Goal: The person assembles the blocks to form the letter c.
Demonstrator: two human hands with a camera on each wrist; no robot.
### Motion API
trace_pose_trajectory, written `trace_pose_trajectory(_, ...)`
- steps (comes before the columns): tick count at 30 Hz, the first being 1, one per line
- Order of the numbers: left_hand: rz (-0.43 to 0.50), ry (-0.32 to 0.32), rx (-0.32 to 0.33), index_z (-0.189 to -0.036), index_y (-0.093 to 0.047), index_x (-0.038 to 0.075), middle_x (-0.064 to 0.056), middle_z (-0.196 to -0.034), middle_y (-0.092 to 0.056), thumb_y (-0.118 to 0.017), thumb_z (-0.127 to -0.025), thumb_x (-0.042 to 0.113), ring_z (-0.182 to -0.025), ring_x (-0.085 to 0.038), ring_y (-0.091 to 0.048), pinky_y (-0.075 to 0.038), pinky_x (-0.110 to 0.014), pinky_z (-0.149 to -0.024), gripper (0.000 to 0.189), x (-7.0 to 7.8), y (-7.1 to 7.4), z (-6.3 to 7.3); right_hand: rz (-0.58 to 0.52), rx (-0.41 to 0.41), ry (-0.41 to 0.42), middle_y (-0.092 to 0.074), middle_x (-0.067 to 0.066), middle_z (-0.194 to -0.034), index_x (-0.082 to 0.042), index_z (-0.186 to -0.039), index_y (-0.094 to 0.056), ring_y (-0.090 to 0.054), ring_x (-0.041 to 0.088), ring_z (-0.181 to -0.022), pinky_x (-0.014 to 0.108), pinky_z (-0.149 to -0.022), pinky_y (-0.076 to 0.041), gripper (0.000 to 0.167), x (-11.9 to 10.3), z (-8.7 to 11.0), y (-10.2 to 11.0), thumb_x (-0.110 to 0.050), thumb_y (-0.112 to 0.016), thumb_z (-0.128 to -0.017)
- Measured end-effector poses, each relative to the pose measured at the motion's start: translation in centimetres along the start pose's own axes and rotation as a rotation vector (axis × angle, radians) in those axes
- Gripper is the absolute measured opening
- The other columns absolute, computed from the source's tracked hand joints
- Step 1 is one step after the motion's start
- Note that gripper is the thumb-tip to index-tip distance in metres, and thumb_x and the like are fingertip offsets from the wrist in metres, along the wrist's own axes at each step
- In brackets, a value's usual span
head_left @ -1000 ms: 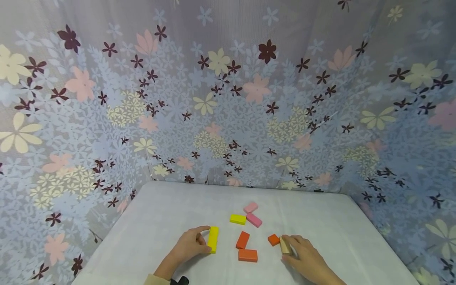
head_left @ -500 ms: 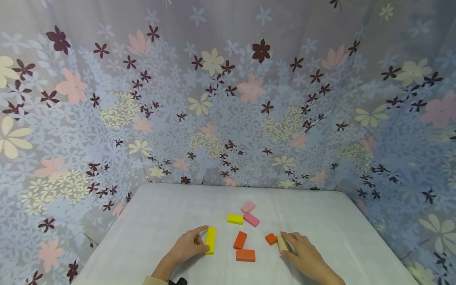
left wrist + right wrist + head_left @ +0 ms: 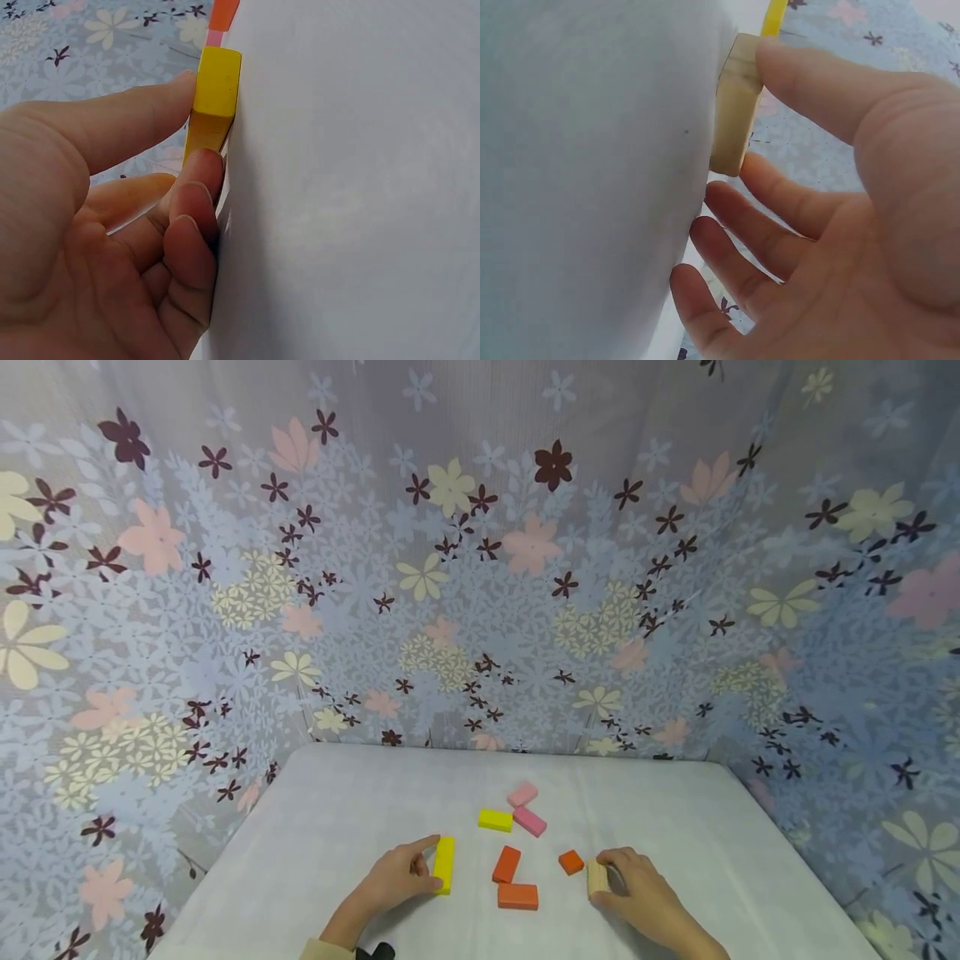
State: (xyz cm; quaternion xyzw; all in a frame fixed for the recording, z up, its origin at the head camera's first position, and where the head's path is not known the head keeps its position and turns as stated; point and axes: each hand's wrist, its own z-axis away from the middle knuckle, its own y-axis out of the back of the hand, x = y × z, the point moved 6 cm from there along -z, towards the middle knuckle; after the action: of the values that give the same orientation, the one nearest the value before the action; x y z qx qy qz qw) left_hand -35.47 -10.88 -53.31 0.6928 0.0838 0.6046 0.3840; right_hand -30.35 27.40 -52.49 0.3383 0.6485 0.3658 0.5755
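Observation:
At the left of the group, my left hand [image 3: 396,878] holds a long yellow block [image 3: 444,866] lengthwise between thumb and index finger. In the left wrist view the thumb presses one end of that yellow block [image 3: 217,82], while the other fingers curl below. On the right, my right hand [image 3: 647,895] pinches a plain wooden block [image 3: 597,877] by its ends. The right wrist view shows thumb and index finger on the wooden block [image 3: 736,112], the other fingers spread against the table. A small orange block [image 3: 572,862] lies just left of the wooden one.
Between the hands lie a red-orange block [image 3: 506,864] and an orange block [image 3: 517,896], their corners close together. Farther back are a shorter yellow block [image 3: 496,820], a pink block [image 3: 529,821] and a pale pink block [image 3: 522,793]. A flowered curtain [image 3: 450,610] surrounds the white table [image 3: 360,793].
The wooden block has turned in my right hand and moved slightly right, leaving a gap to the small orange block. My left hand stays at the yellow block. The head view shifted slightly.

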Motion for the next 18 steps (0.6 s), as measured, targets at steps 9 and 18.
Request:
trace_pose_trajectory(9,0.042,-0.002,-0.011,-0.147,-0.051,0.004,0.002,-0.076,-0.060,-0.083,-0.084,0.028,-0.064,-0.013,-0.050,-0.040,-0.026,-0.057,0.074,0.03,-0.23,-0.21,-0.104,-0.005,-0.090,-0.064,0.002,-0.114,-0.011,-0.114,-0.060,-0.059,0.029,-0.111,0.056,-0.097,-0.043,0.069,0.46,-0.38,0.47,-0.042,-0.094,-0.063)
trace_pose_trajectory(18,0.039,-0.003,0.016,-0.145,-0.053,0.005,0.003,-0.076,-0.061,-0.084,-0.083,0.028,-0.064,-0.012,-0.050,-0.039,-0.026,-0.057,0.073,0.05,-0.01,0.06,-0.244,0.011,-0.102,-0.062,0.000,-0.086,-0.012,-0.107,-0.054,-0.058,0.016,-0.077,0.033,-0.066,-0.048,0.049,0.11,-0.28,0.82,-0.020,-0.089,-0.074)
